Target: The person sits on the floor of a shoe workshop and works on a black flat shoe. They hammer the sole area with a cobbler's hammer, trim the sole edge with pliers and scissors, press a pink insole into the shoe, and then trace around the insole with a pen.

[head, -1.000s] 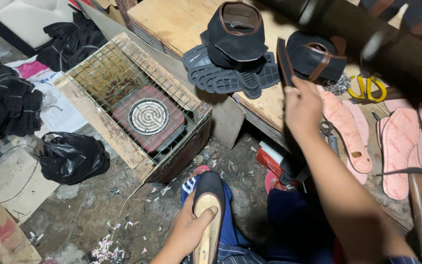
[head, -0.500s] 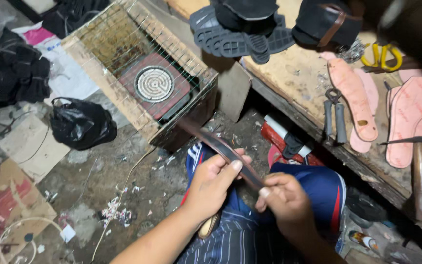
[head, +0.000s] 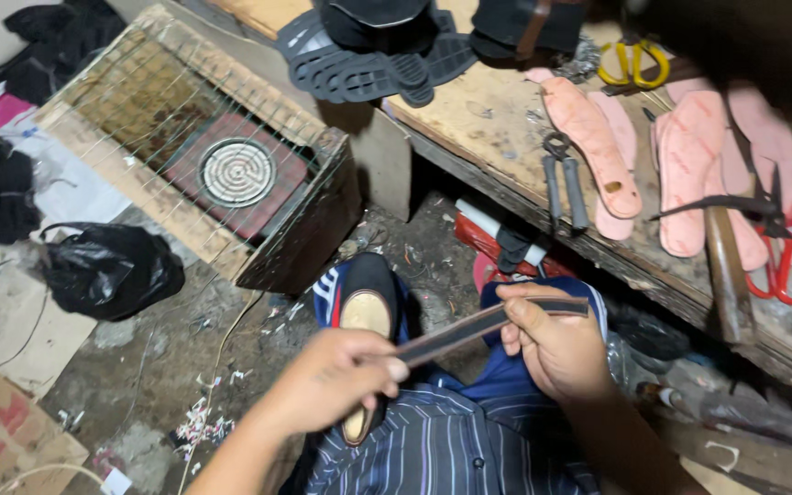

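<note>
A dark narrow strap (head: pixel 469 328) runs between both hands over my lap. My left hand (head: pixel 336 385) pinches its near end. My right hand (head: pixel 556 344) grips it further along, and the far end sticks out to the right. Under my left hand a black flat shoe (head: pixel 366 316) with a tan insole lies on my knee, toe pointing away. I wear a striped shirt and blue trousers.
A wooden box with wire mesh (head: pixel 203 156) holds a round heater coil. The wooden workbench (head: pixel 488 119) carries black soles (head: pixel 368 64), pink insoles (head: pixel 598 137), pliers (head: pixel 566 179), yellow scissors (head: pixel 634 64) and red scissors (head: pixel 790 261). A black bag (head: pixel 107 270) lies on the littered floor.
My right hand came down from the bench with the strap. Both hands now hold it flatter and stretched out over my lap, and the view has tilted down.
</note>
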